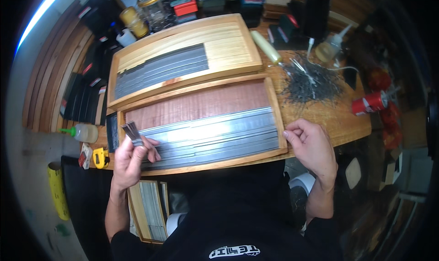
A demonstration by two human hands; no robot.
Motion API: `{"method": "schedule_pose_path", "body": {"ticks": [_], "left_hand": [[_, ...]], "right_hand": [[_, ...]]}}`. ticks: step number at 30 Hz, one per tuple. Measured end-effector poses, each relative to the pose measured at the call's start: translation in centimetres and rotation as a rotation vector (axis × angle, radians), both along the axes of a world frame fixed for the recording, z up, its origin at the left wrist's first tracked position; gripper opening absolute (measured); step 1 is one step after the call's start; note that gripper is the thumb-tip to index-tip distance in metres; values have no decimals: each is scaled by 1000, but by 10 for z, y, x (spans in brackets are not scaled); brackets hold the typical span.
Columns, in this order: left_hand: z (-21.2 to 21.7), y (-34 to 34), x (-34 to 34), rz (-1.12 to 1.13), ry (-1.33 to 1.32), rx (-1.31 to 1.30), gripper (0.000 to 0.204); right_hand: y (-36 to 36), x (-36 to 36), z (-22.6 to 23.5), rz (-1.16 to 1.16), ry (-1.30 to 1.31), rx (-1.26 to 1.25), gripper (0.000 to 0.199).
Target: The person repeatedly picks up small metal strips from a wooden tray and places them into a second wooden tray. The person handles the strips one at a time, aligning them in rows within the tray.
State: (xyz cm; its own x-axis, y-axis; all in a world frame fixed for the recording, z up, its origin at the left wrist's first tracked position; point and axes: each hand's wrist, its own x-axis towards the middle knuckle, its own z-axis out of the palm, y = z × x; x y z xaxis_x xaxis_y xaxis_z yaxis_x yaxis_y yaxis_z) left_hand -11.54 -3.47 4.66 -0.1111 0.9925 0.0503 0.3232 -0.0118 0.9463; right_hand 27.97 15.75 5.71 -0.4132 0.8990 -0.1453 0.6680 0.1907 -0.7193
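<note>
Left hand [130, 156] clamped on small bundle of metal strips [132, 133] | right hand [311, 144] loosely curled, empty, by tray [274, 101] edge | risk: strips fanning out, slipping from pinch.

My left hand [130, 158] covers the near ends of the grey strips [132, 133] it grips, so I cannot count them. My dark top [238, 206] hides the near edge of the front tray [274, 105] and part of a third tray [146, 210] lower down. The pile of thin metal pieces [311, 82] is too fine for me to tell one piece from another. Jars and boxes [183, 5] at the far edge are cut off by the frame. The labels on the red can [370, 103] are too small to make out.
</note>
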Motion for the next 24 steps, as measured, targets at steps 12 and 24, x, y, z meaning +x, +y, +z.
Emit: {"method": "schedule_pose_path", "body": {"ticks": [12, 24], "left_hand": [[-40, -56, 11, 382, -358, 77, 18], [-28, 18, 71, 0, -661, -265, 24]], "right_hand": [[22, -129, 0, 800, -331, -44, 25], [-4, -184, -1, 540, 577, -379, 35]]}}
